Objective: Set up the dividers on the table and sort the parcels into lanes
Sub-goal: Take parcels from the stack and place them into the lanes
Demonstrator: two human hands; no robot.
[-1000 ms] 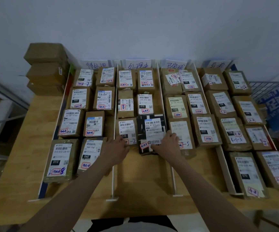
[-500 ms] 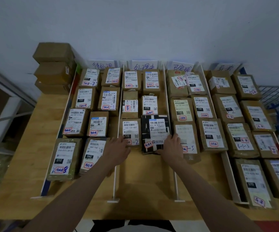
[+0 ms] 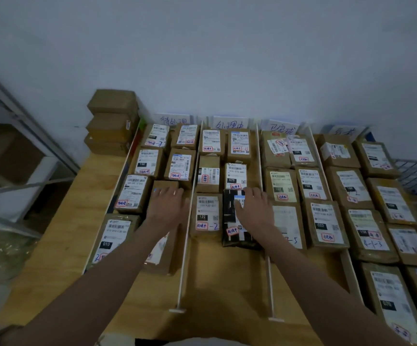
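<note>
Bare table (image 3: 222,283) lying open along the near edge between two white dividers (image 3: 183,258), parcels (image 3: 325,221) crowding every lane toward the far edge, stacked boxes (image 3: 112,121) blocking the far left corner

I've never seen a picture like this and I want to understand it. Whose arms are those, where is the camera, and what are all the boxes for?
The arms belong to a person. The camera sits on the person's head and looks down, so you see what they see. There is only this one view.

In front is a wooden table against a wall. Thin white dividers stand on it and split it into lanes, like tracks. Paper signs at the far end name each lane. The lanes are filled with brown parcels that have white labels.

The left hand rests flat on a parcel in the leftmost lane. The right hand lies on a black parcel in the next lane. Neither hand grips anything; the fingers look spread out. More boxes are stacked at the table's far left corner.
</note>
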